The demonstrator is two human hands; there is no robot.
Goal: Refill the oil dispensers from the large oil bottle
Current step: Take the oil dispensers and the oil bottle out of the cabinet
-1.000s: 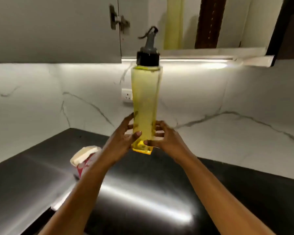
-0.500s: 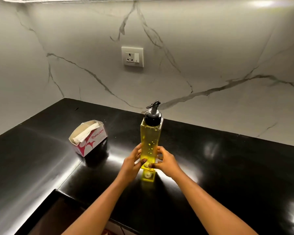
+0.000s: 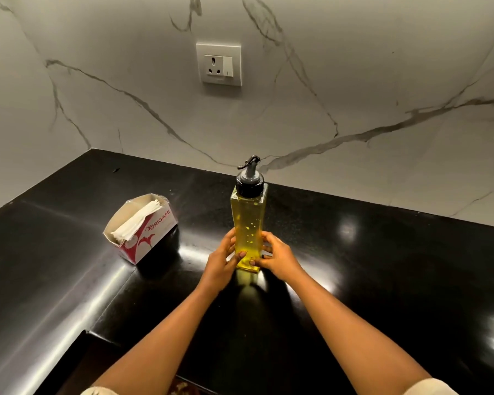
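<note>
1. The oil dispenser, up in the air a second ago, is now standing on the desk at 12 o'clock.
2. Left hand and right hand are still gripping its base.
3. It's looking full, so it's probably getting parked.

The oil dispenser, held high before the wall cupboards a second ago, is now brought down and stood upright on the black table, to the right of the tissue box. Small bubbles are now seen in its oil. The left hand and right hand are lowered with it.
</note>
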